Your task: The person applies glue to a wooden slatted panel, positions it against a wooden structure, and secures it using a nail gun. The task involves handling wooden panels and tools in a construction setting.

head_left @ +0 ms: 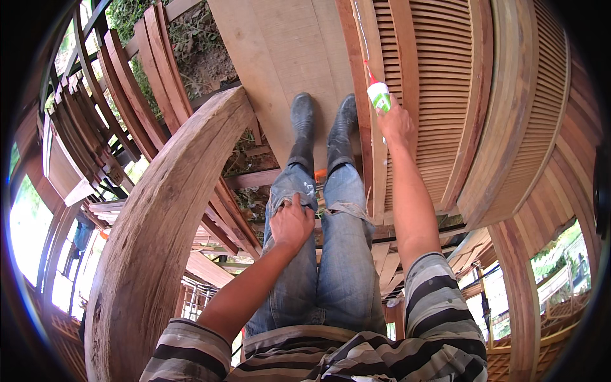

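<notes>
My right hand (393,121) grips a white and green squeeze bottle (379,95) with a red nozzle, which points along a wooden strip (377,167) beside a slatted panel (432,108). A thin white bead (359,25) runs along that strip above the nozzle. My left hand (291,223) rests on the torn left knee of my blue jeans, fingers loosely bent and apart, with nothing visible in them. My dark rubber boots (302,118) stand on a plywood board (273,44).
A thick, weathered timber beam (149,223) curves along my left. Stacked planks (121,95) and framing lie beyond it, over soil and plants. More slatted wooden panels (534,114) stand at the right, with vertical posts (515,299) lower down. Gaps between boards show beneath me.
</notes>
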Demonstrator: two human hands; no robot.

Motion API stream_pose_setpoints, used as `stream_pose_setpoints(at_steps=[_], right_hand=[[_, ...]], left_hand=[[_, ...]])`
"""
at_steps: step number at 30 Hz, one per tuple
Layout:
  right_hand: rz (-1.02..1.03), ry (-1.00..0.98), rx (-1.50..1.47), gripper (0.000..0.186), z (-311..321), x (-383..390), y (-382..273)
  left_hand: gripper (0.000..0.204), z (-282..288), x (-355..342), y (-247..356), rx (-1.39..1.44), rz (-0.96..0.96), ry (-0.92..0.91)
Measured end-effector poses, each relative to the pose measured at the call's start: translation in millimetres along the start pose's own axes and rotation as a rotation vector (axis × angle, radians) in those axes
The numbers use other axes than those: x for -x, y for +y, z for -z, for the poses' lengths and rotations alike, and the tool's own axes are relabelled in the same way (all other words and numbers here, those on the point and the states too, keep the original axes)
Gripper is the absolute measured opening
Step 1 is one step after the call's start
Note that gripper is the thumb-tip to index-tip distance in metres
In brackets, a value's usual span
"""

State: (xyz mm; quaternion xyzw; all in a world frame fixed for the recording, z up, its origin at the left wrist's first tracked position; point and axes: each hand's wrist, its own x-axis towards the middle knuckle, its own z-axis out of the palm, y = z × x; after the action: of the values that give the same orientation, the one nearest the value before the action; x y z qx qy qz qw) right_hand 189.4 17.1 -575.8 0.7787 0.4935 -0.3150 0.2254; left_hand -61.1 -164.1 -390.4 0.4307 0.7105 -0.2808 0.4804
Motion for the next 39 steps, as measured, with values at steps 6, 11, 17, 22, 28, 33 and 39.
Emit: stream_pose_setpoints(at_steps=[6,11,17,22,28,33,39], right_hand=[[0.028,-0.007,0.064,0.057,18,-3,-4],[0.061,0.014,0.072,0.053,13,-7,3],[-0.036,-0.055,0.034,0.052,8,4,10],[-0.087,-0.076,-0.008,0.053,-2,13,19],[-0.039,-0.03,-0.052,0.053,-11,16,27],[-0.051,-0.024,-0.094,0.055,-16,18,38],[-0.078,-0.059,-0.087,0.059,-29,25,44]], left_hand=[[0.048,4,1,9,-0.069,-0.085,0.049],[0.05,20,-7,-4,-0.117,-0.093,-0.037],[0.056,16,-14,-21,-0.144,-0.116,-0.017],[0.056,24,-19,-21,-0.216,-0.132,-0.057],[0.051,27,-20,-19,-0.275,-0.168,-0.079],[0.05,18,-19,-25,-0.332,-0.173,-0.06],[0.05,5,-17,-37,-0.359,-0.179,-0.063]])
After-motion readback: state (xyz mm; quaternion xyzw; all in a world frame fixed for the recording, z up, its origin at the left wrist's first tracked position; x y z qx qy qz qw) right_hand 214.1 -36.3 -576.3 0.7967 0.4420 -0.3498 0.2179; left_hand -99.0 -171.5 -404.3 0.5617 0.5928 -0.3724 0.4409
